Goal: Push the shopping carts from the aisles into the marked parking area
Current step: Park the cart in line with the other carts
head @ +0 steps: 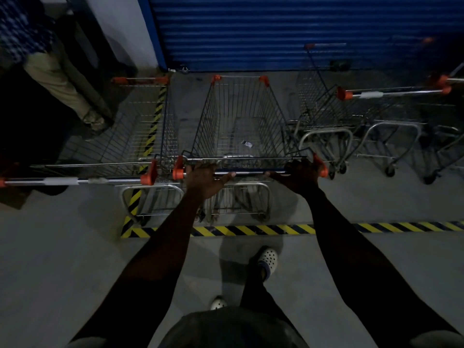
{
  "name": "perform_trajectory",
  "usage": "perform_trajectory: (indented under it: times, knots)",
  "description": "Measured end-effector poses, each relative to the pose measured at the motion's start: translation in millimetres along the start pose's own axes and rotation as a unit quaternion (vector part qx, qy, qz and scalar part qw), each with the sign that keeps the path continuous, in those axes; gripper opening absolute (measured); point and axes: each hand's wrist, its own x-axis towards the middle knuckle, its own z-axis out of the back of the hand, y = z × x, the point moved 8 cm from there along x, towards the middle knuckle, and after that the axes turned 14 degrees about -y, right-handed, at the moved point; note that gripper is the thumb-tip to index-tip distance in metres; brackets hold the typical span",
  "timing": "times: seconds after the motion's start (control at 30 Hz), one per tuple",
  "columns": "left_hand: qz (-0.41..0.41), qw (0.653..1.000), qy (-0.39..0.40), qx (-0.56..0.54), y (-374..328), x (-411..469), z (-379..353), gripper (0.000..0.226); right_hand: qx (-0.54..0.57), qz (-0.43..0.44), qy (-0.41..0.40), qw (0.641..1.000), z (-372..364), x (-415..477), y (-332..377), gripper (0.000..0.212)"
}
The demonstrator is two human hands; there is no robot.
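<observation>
I am watching through a single wide-angle camera on the person's head, tilted forward and down. Both bare forearms run up from the bottom edge to the left hand (203, 179) and right hand (298, 177) near the middle of the picture. They sit close to the lens and grip the chrome handle bar with orange plastic ends (248, 172) of a silver wire shopping cart (241, 116). Beyond the hands the view reaches a blue ribbed metal roller shutter (301, 33) at the top. Nearer than the hands, almost straight below the lens, lie yellow-and-black striped floor tape (251, 230) and a white perforated clog (268, 258).
</observation>
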Motion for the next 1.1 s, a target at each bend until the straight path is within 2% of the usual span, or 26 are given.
perform_trajectory:
  times: [0.1,0.13,0.17,0.3,0.47,0.57,0.7,0.73,0.83,0.87,0.93,1.03,1.1]
  knots:
    - [-0.003,1.0,0.006,-0.01,-4.7,1.8,4.4,0.082,-0.018,0.02,-0.046,0.999,1.8,4.7,-3.7,0.09]
    - [-0.006,1.0,0.01,-0.01,-5.3,3.0,3.7,0.082,-0.011,0.017,-0.037,0.999,1.3,5.1,-3.2,0.091]
    - [-0.008,1.0,0.012,-0.01,-5.3,4.5,3.0,0.083,-0.01,0.022,-0.031,0.999,-1.7,6.3,-3.0,0.09]
    - [-0.01,1.0,0.007,-0.001,-5.2,8.1,0.3,0.09,-0.015,0.067,-0.091,0.993,0.2,10.3,-1.1,0.075]
    - [-0.011,1.0,0.003,-0.003,-2.2,9.3,1.1,0.09,-0.013,0.069,-0.121,0.99,-6.3,11.9,-2.5,0.089]
    - [-0.008,1.0,0.005,-0.005,0.0,10.6,1.5,0.087,-0.028,0.065,-0.122,0.99,-8.0,11.7,-0.2,0.088]
    - [-0.009,1.0,-0.004,0.009,5.5,10.9,-1.9,0.092,-0.054,0.053,-0.088,0.993,-11.2,9.9,1.7,0.08]
    - [-0.007,1.0,-0.009,0.011,6.4,10.8,-1.1,0.093,-0.046,0.052,-0.065,0.995,-16.7,11.1,-0.6,0.084]
    - [0.0,1.0,0.003,0.008,8.2,10.8,-4.3,0.094,0.099,-0.024,0.024,0.995,-32.3,15.2,-8.2,0.112]
    - [-0.002,1.0,0.006,0.007,8.6,10.5,-5.2,0.094,0.08,-0.022,0.005,0.997,-29.0,15.1,-7.5,0.107]
    - [-0.004,1.0,0.0,0.005,9.7,9.6,-3.7,0.093,-0.03,0.046,-0.084,0.995,-15.4,13.2,0.4,0.09]
    - [0.0,1.0,0.002,-0.008,11.6,8.3,-3.7,0.088,-0.051,0.092,-0.161,0.981,1.3,3.0,14.9,0.083]
    - [0.005,1.0,0.009,-0.011,12.9,7.2,-5.1,0.088,-0.059,0.085,-0.167,0.981,1.6,1.5,14.3,0.082]
